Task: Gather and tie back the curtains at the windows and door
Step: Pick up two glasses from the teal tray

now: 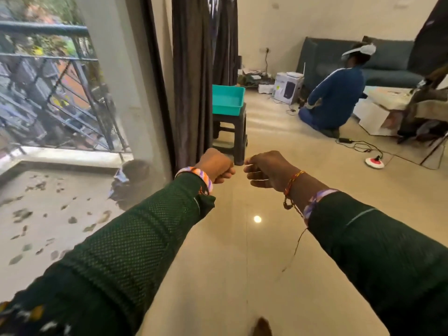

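A dark grey curtain hangs bunched in folds beside the glass balcony door. A second dark curtain hangs just behind it, and a third shows at the top right. Both my arms reach forward over the floor, below and in front of the bunched curtain and not touching it. My left hand is curled into a fist, knuckles up, with nothing visible in it. My right hand is a little apart from it, fingers also curled; whether a thin thread lies in them I cannot tell.
A dark stool carrying a teal tray stands just past my hands, next to the curtain. A person in blue kneels by a sofa at the back right, with boxes and cables on the tiled floor.
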{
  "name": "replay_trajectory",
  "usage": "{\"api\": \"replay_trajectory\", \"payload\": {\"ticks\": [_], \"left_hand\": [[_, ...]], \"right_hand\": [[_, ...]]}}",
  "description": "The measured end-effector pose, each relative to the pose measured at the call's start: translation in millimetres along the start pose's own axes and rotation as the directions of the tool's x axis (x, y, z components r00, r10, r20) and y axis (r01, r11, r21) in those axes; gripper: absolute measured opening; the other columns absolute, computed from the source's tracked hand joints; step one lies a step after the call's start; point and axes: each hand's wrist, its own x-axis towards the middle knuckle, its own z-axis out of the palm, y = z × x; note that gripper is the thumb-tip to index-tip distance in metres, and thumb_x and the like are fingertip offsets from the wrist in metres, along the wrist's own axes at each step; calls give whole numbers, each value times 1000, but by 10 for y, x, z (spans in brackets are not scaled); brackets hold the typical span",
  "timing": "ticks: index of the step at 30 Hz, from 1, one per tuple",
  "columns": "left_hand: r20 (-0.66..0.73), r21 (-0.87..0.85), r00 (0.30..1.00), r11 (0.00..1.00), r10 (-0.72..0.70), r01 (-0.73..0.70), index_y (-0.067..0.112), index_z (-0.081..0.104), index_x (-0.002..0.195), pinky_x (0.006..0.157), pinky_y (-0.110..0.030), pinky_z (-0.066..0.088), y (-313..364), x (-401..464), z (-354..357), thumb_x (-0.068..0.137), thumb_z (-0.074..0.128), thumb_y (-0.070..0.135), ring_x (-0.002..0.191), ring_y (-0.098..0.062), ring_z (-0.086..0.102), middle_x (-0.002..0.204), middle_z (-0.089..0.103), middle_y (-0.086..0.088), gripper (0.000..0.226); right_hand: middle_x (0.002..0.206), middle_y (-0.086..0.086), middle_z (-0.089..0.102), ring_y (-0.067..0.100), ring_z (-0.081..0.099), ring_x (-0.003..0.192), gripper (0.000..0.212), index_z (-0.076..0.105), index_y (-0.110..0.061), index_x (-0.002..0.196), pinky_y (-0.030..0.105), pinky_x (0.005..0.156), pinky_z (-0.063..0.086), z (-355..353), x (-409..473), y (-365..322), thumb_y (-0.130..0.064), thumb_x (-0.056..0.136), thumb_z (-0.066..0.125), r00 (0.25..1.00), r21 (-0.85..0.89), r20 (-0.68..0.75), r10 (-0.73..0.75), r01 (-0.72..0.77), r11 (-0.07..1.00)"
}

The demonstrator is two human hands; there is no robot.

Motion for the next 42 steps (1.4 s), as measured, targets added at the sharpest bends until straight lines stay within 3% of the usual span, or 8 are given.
{"api": "replay_trajectory", "payload": {"ticks": [5, 16, 22, 26, 29, 34, 39, 42], "left_hand": [[-45, -32, 997, 998, -62, 60, 4, 63, 81, 50, -20, 38, 543, 1157, 283, 91, 50, 13, 55, -12, 50, 77, 63, -8, 18], [-161, -118, 978, 986, -135, 117, 7, 61, 87, 53, -19, 40, 1442, 3398, 224, 92, 52, 19, 55, -10, 49, 70, 59, -4, 15], [-225, -132, 970, 989, -97, 68, 8, 59, 88, 50, -18, 37, 2105, 4970, 225, 92, 47, 14, 52, -8, 48, 64, 57, 0, 14], [-162, -63, 984, 996, -77, 67, 10, 54, 72, 51, -19, 37, 2584, 5853, 347, 92, 49, 12, 49, -7, 48, 64, 57, 0, 21], [-151, -55, 986, 996, -73, 66, 11, 53, 74, 48, -20, 37, 2937, 6501, 497, 92, 48, 13, 40, -5, 49, 64, 57, 0, 19], [-154, -79, 987, 997, -36, 24, 10, 57, 95, 54, -20, 42, 3445, 7617, 818, 92, 50, 18, 60, -8, 54, 72, 61, 0, 10], [-198, -123, 979, 992, -51, 26, 12, 57, 74, 55, -20, 42, 4008, 8859, 1134, 91, 50, 14, 62, -9, 54, 72, 62, -1, 18], [-228, -163, 971, 986, -76, 39, 13, 59, 81, 57, -20, 42, 4311, 9505, 1283, 92, 50, 18, 69, -10, 56, 81, 64, -3, 15]], "right_hand": [[74, 5, 57, 14, 55, 66, 16, 61, -4, 99, 24, 60, 48, -487, 1203, -420, -14, 95, 50, 997, -49, 83, -3, 7, 999], [69, 5, 57, 12, 53, 59, 16, 61, -4, 90, 24, 57, 47, -932, 3679, -1243, -15, 95, 51, 983, -100, 182, 11, 8, 995], [68, 3, 56, 12, 52, 57, 25, 57, -1, 115, 24, 55, 46, -957, 5226, -1829, -14, 94, 51, 974, -56, 225, 8, 4, 998], [65, 3, 53, 12, 47, 55, 29, 52, 2, 121, 24, 55, 40, -1102, 6120, -2250, -10, 95, 47, 972, -9, 235, 14, -12, 1000], [67, 5, 51, 13, 46, 54, 29, 51, 4, 120, 23, 52, 41, -1271, 6772, -2513, -9, 95, 47, 973, 3, 230, 19, -21, 1000], [70, 6, 54, 14, 49, 58, 22, 58, 1, 109, 24, 55, 43, -1670, 8014, -2847, -9, 96, 44, 977, 15, 215, -13, 10, 1000], [72, 7, 55, 14, 50, 60, 20, 58, 0, 108, 25, 58, 44, -2170, 9362, -3260, -7, 94, 46, 964, -1, 263, -33, 34, 999], [74, 6, 57, 14, 52, 61, 26, 56, 3, 116, 24, 58, 47, -2436, 10084, -3523, -10, 94, 49, 955, -83, 298, -6, 33, 996]]}}
